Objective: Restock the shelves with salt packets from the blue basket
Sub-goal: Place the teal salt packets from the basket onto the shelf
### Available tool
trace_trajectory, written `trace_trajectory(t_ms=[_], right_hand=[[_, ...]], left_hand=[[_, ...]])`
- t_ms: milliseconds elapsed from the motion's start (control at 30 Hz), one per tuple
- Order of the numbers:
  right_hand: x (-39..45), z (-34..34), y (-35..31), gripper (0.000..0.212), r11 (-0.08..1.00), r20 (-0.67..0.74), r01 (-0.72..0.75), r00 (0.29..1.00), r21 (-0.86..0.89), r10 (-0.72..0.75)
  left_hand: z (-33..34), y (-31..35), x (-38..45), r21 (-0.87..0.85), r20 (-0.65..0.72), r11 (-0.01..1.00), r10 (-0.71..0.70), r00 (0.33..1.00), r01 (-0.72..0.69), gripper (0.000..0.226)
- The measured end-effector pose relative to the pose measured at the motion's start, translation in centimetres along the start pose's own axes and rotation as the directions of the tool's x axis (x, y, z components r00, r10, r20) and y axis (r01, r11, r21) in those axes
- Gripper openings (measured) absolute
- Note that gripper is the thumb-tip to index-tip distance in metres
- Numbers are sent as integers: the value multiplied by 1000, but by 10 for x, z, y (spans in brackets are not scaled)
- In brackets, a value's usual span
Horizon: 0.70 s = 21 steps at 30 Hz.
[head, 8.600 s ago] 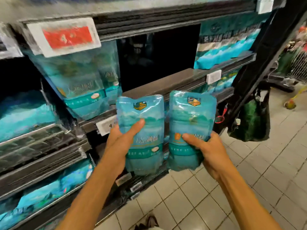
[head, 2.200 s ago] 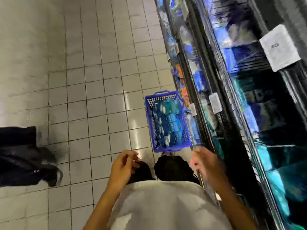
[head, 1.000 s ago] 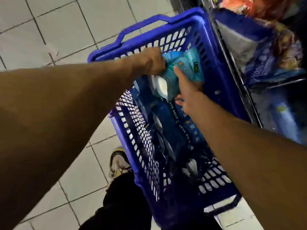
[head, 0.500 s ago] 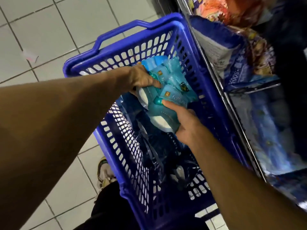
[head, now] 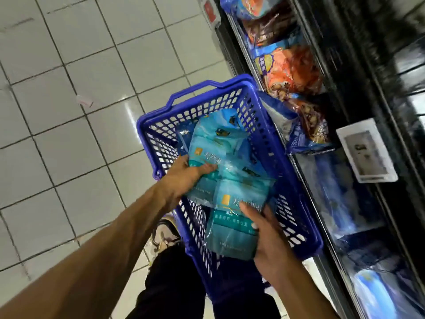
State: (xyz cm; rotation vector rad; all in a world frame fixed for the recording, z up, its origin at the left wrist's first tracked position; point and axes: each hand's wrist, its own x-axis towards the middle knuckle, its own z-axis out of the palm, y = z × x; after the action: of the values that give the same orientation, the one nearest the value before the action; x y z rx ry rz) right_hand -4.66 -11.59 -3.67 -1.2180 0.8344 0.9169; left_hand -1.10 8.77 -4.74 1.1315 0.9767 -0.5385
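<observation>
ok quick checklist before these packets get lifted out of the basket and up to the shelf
1. Left hand grips a teal salt packet, thumb across its face: ok.
2. Right hand holds the nearer salt packet from below, thumb on its front: ok.
3. Both packets above the blue basket rim, free to lift: ok for the nearer one; cannot tell for the farther one.
4. Extra packets caught in either grip: cannot tell; several overlap at the left hand.
5. Basket stands on the tiled floor right beside the shelf unit, short carry: ok.
6. Free slot on the target shelf: cannot tell, out of view.
</observation>
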Motion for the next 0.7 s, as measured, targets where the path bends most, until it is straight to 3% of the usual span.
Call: trace_trajectory(t_ms=[133,200,400,633,700], right_hand=[[-78,17,-16,64,999,-2,-23,1000,-43,23],[-121,29,-28,60,999,51,-24,998,-42,26],[-261,69,-71,51,990,29,108,994,-89,-106],[-412,83,-134,44,943,56,324,946,-71,-320],[-450,75,-149,44,924,64,379,925,-53,-375]], left_hand=[[-33,-11,-102,-257,42,966,0,999,11,37],[-44,-5,-152,-331,46,943,-5,999,20,43],[-67,41,-300,-261,-2,965,-16,1000,15,44],[-56,118,-461,-212,-55,965,146,988,-154,23],[-43,135,-501,-226,-56,952,199,978,-207,27]])
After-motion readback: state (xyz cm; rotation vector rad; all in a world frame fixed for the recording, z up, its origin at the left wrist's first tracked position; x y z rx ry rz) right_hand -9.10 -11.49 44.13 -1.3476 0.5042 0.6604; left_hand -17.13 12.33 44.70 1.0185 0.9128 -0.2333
